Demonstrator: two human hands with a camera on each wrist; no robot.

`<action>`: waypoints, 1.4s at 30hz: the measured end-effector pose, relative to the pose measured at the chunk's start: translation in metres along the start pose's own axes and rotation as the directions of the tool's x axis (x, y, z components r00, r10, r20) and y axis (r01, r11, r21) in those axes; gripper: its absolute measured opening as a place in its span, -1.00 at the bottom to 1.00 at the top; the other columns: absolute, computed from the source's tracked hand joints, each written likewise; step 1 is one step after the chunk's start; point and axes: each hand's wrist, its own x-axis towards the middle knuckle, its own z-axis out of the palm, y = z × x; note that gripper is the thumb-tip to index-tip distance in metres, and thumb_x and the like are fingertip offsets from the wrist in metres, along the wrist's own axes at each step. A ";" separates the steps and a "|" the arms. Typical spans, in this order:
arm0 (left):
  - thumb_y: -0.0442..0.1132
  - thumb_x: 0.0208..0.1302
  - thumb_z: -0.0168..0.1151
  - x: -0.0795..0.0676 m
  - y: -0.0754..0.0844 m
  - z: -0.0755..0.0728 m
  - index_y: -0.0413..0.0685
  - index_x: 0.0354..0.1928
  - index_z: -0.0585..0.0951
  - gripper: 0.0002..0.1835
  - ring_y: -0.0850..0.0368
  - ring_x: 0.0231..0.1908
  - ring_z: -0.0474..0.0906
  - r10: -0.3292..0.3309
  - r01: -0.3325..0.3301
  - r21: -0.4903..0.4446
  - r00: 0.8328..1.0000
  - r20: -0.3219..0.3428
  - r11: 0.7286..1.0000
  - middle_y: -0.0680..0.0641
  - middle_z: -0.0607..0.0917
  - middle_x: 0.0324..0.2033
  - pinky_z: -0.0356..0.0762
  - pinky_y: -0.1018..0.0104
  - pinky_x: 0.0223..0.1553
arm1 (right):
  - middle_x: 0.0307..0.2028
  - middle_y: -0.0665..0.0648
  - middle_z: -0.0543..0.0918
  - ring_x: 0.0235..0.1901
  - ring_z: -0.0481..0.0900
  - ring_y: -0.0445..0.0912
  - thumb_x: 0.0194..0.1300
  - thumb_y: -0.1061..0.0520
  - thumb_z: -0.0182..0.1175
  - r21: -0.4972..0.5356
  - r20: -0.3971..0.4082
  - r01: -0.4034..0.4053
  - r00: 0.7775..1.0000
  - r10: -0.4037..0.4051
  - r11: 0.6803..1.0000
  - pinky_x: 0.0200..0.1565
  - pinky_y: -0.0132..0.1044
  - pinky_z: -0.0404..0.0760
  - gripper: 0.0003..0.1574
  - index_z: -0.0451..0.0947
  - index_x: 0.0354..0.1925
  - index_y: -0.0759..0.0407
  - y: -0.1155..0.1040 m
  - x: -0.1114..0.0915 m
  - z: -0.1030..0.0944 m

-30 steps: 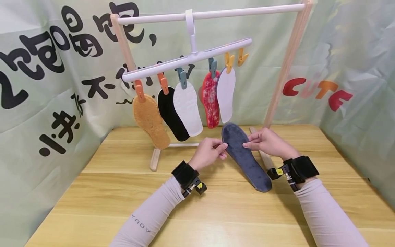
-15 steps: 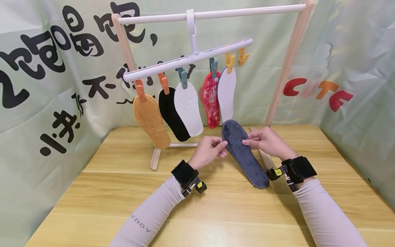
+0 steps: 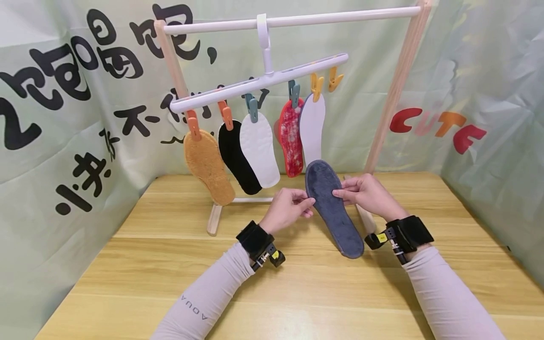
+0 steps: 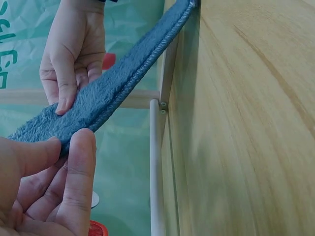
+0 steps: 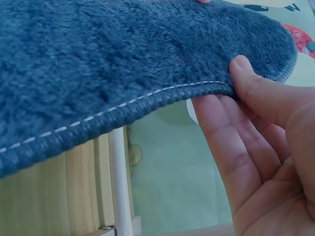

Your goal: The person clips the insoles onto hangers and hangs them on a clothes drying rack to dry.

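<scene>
A dark grey fuzzy insole (image 3: 333, 212) with a stitched edge is held up between both hands, its wider end upward and its narrow end tilted down to the right. My left hand (image 3: 289, 208) pinches its left edge between thumb and index finger, as the left wrist view also shows on the insole (image 4: 123, 69). On the opposite edge my right hand (image 3: 369, 194) grips it, thumb on the fuzzy face and fingers behind. The insole's top overlaps the lower end of a hanging white insole (image 3: 312, 125). Above it, a yellow clip (image 3: 335, 79) hangs with nothing in it.
A lilac hanger (image 3: 259, 82) hangs tilted from a rack bar (image 3: 340, 18). Its clips hold an orange insole (image 3: 208, 165), a black insole (image 3: 238, 158), another white insole (image 3: 260, 151) and a red patterned insole (image 3: 291, 139). The rack's wooden feet (image 3: 214, 221) stand on the table (image 3: 170, 283).
The grey insole has risen slightly, and its lower end has swung left, standing a little more upright. My right hand has shifted slightly left with it; my left hand has barely moved.
</scene>
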 end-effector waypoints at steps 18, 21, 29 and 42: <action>-0.27 0.55 0.32 0.007 0.010 -0.009 -0.26 -0.21 0.75 -0.81 0.26 -0.51 0.76 0.052 -0.050 0.044 0.998 -0.034 0.998 -0.20 0.84 -0.42 0.85 -0.01 -0.19 | -0.12 0.36 0.85 -0.27 0.86 -0.23 0.51 0.20 0.36 0.109 -0.006 0.006 1.000 -0.005 0.994 -0.13 -0.22 0.86 -0.65 0.70 0.09 0.48 -0.007 0.004 0.000; -0.28 0.55 0.31 0.010 0.012 -0.011 -0.27 -0.22 0.75 -0.81 0.18 -0.50 0.78 0.071 -0.069 0.062 0.997 -0.038 0.996 -0.20 0.84 -0.43 0.83 0.12 -0.29 | -0.12 0.36 0.85 -0.29 0.88 -0.18 0.52 0.21 0.34 0.124 -0.005 0.011 1.000 -0.010 0.992 -0.15 -0.24 0.86 -0.64 0.69 0.10 0.50 -0.010 0.006 -0.002; -0.28 0.54 0.32 0.015 0.019 -0.017 -0.27 -0.24 0.73 -0.81 -0.07 -0.43 0.84 0.088 -0.083 0.084 0.995 -0.054 0.993 -0.21 0.83 -0.46 0.82 0.19 -0.32 | -0.14 0.33 0.87 -0.26 0.90 -0.09 0.53 0.12 0.35 0.051 0.004 0.010 1.000 -0.010 0.999 -0.06 -0.07 0.86 -0.65 0.72 0.02 0.43 -0.015 0.008 -0.008; -0.28 0.59 0.27 0.020 0.025 -0.023 -0.26 -0.29 0.66 -0.77 -0.19 -0.38 0.85 0.094 -0.090 0.077 0.994 -0.049 0.993 -0.25 0.82 -0.43 0.86 0.00 -0.22 | -0.21 0.25 0.89 -0.27 0.88 -0.16 0.54 0.02 0.35 -0.047 0.009 0.019 1.000 -0.018 0.999 -0.18 -0.37 0.80 -0.66 0.76 -0.07 0.32 -0.025 0.009 -0.013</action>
